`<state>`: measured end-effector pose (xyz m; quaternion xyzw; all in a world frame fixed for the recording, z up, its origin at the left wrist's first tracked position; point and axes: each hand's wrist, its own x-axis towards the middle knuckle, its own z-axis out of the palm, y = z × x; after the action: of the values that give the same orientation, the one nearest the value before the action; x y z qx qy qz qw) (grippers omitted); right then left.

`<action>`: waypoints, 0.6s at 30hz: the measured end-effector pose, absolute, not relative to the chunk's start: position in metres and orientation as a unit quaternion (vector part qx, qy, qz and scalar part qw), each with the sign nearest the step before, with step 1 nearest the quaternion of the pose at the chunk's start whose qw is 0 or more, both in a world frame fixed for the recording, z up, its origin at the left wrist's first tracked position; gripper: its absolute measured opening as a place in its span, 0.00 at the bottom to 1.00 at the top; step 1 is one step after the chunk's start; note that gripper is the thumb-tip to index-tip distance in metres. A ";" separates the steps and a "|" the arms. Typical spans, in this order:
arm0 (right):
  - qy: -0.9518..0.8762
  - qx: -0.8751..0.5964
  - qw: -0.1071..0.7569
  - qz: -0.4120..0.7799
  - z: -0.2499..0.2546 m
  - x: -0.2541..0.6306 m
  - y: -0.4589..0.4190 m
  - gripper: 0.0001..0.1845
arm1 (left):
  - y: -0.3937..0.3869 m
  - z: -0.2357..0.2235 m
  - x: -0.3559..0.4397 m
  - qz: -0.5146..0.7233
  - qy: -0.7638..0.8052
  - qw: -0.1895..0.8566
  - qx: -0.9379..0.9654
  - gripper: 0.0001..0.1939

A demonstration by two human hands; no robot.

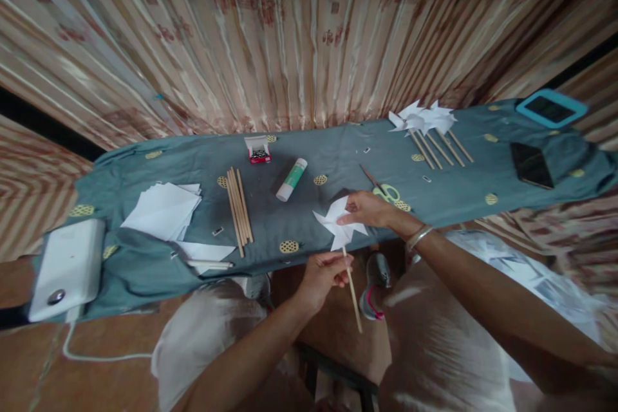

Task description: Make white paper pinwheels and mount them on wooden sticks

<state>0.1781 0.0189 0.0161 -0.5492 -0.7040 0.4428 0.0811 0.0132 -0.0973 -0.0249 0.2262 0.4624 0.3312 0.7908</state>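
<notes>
A white paper pinwheel (332, 222) on a thin wooden stick (354, 299) is held over the front edge of the table. My left hand (324, 278) grips the stick just below the paper blades. With thumb and fingers, my right hand (367, 209) pinches the pinwheel near its centre from the right. Close beyond the right hand lie scissors (386, 193) with yellow-green handles. A green and white glue stick (292, 179) rests further back, left of the pinwheel.
On the patterned cloth (270, 206) lie wooden sticks (238, 212), white paper sheets (164, 211) and an open red box (258, 149) of small dark pieces. Several finished pinwheels (422, 119) sit at back right, near a phone (531, 165) and blue-framed device (551, 108). A white device (67, 264) stands far left.
</notes>
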 end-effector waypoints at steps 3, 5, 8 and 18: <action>-0.707 -0.555 0.066 0.433 0.016 0.178 0.022 0.14 | -0.097 -0.024 0.014 0.330 0.466 0.789 0.229 0.24; -0.710 -0.553 0.057 0.432 0.017 0.178 0.024 0.13 | -0.096 -0.024 0.014 0.326 0.466 0.789 0.233 0.23; -0.716 -0.550 0.041 0.429 0.017 0.178 0.026 0.13 | -0.096 -0.027 0.015 0.324 0.464 0.787 0.244 0.22; -0.721 -0.544 0.022 0.429 0.011 0.179 0.033 0.14 | -0.096 -0.030 0.019 0.325 0.473 0.781 0.246 0.22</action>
<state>0.1788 0.0330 0.0110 -0.5445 -0.7207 0.4286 0.0218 0.0186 -0.0958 -0.0299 0.2458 0.4729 0.3253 0.7811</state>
